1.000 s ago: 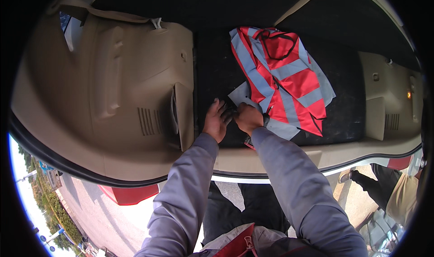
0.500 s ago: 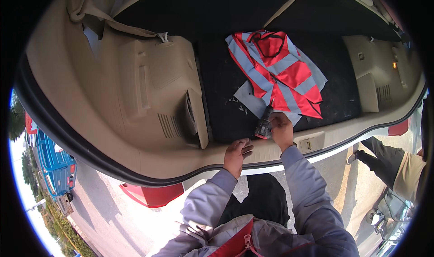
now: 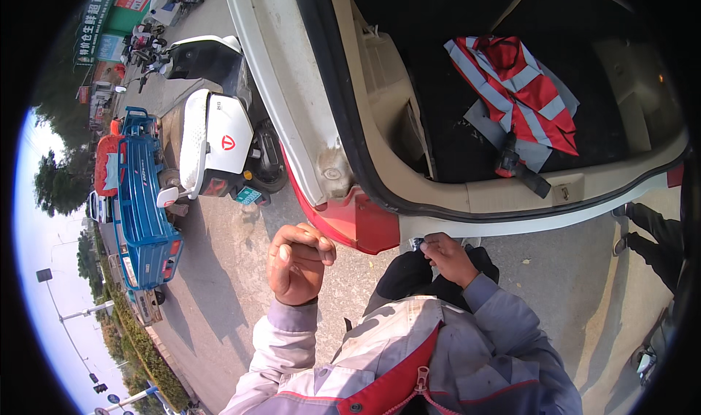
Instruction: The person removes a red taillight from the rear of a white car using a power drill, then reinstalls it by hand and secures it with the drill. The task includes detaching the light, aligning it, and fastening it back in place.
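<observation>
My left hand (image 3: 298,263) is raised below the car's red tail light (image 3: 365,221), apart from it. Its fingers are loosely bent and the thumb stands away from their tips; I see nothing held. My right hand (image 3: 450,260) is in front of my dark trousers, below the rear sill. Its thumb and fingers are closed together, and whatever they may hold is hidden or too small to name. In the cargo area, a dark cordless drill (image 3: 517,168) lies on its side by the sill, untouched. Behind it is a red reflective vest (image 3: 515,86) with silver bands.
A white scooter (image 3: 219,141) and a blue cargo tricycle (image 3: 146,203) stand on the left. The car's white body edge (image 3: 285,86) rises between them and the cargo area. At the right, a person's dark-trousered legs (image 3: 653,232) show beside the bumper.
My right hand has let go of the drill and drawn back out of the cargo area. The drill now lies near the sill. My left hand has moved left, and the view has swung left.
</observation>
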Available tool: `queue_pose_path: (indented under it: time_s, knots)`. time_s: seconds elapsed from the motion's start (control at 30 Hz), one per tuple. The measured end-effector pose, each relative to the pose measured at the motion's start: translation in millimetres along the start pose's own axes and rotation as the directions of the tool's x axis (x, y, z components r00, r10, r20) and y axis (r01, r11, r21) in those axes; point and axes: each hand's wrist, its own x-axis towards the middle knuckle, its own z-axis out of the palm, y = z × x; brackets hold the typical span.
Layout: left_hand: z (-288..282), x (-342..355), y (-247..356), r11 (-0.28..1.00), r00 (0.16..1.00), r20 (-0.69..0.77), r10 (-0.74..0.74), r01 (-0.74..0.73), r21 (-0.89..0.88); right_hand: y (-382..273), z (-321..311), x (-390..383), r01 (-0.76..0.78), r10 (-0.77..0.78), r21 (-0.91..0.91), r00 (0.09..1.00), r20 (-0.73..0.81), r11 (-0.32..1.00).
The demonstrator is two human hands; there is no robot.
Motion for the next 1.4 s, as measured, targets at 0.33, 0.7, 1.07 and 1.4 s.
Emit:
queue_pose_path:
  time_s: [0.33, 0.7, 1.07, 1.4]
  knots:
    - [-130.8, 46.8, -52.5, 0.895, 0.742, -0.656, -0.140, 0.378, 0.236, -15.5, 71.7, 14.9, -0.263, 0.263, 0.152, 0.965, 0.024, 0.953]
    - [-142.1, 128.5, -42.6, 0.844, 0.858, -0.503, -0.106, 0.345, 0.410, -8.0, 112.7, 28.3, -0.148, 0.335, 0.651, 0.927, -0.172, 0.745]
    - [-157.8, 143.5, -34.1, 0.751, 0.882, -0.393, -0.261, 0.441, 0.491, 25.6, 167.3, 62.8, 0.205, 0.416, 0.875, 0.817, -0.400, 0.439]
    - [-168.8, 142.0, -35.3, 0.722, 0.895, -0.327, -0.304, 0.440, 0.534, 22.3, 190.1, 59.3, 0.389, 0.434, 0.778, 0.665, -0.608, 0.494]
